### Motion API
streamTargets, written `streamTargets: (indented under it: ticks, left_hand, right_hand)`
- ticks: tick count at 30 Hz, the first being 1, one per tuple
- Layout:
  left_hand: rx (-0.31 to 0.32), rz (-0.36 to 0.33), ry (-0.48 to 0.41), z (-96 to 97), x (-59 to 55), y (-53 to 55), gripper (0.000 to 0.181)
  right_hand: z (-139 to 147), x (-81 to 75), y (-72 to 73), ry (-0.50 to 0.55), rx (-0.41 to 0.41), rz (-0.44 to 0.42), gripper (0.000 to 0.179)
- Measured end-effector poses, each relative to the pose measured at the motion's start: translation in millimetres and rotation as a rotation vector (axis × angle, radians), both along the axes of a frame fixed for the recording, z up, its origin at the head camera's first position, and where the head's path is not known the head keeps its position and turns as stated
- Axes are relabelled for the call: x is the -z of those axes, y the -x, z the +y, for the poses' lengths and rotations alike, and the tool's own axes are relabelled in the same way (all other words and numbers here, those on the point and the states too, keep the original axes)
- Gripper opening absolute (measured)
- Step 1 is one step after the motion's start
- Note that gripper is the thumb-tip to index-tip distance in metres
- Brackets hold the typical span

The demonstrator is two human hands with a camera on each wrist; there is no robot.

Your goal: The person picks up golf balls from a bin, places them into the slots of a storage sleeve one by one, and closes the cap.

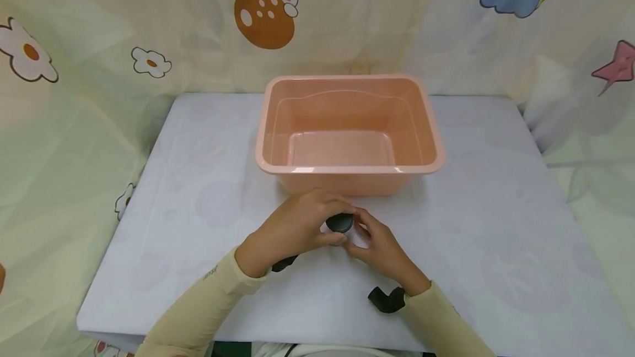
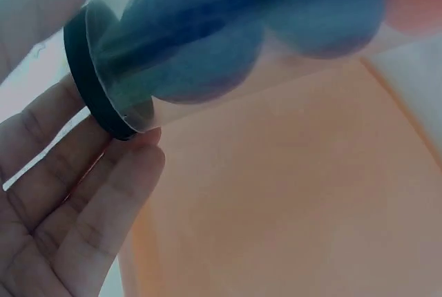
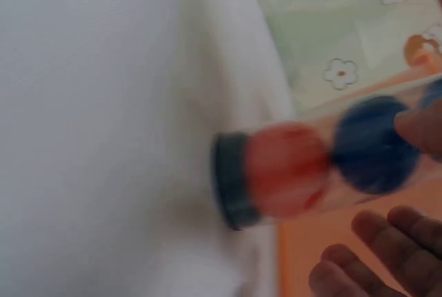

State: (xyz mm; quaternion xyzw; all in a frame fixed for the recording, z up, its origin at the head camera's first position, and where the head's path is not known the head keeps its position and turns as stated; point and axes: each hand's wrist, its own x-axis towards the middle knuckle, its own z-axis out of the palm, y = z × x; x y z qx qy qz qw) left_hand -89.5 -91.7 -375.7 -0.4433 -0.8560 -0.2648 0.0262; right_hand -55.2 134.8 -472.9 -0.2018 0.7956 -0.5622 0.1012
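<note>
A clear tube stands roughly upright just in front of the pink basin, its dark top cap seen from above. Inside it are blue balls and, near the bottom, a red ball. My left hand curls around the top cap, thumb on the near side and fingers on the far side. From the right, my right hand holds the tube just below the cap between thumb and fingers; its lower fingers stay off the tube. The dark bottom cap is close over the white cloth.
The pink basin sits at the back middle of the white-clothed table, right behind my hands. A patterned curtain hangs behind and beside the table. Black wrist devices show at both sleeves.
</note>
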Motion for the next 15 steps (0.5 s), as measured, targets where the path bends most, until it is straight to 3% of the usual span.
streamTargets:
  ticks: [3,7,11,15]
  left_hand:
    - [-0.006,0.057,-0.082,-8.0,9.0,-3.4,0.060]
    - [-0.058,0.128,-0.206,-18.1,21.6,-9.2,0.071]
    - [-0.110,0.181,-0.278,-24.9,37.1,-14.1,0.067]
    - [-0.133,0.274,-0.321,-27.2,54.3,-15.2,0.052]
  right_hand:
    - [1,-12.2,-8.2,-0.053,0.024,0.075,0.069]
    - [-1,-20.2,-20.1,-0.177,0.097,0.282,0.077]
    - [-6,-19.5,-26.2,-0.247,0.168,0.543,0.082]
    - [-10,-17.8,-24.6,-0.250,0.169,0.724,0.080]
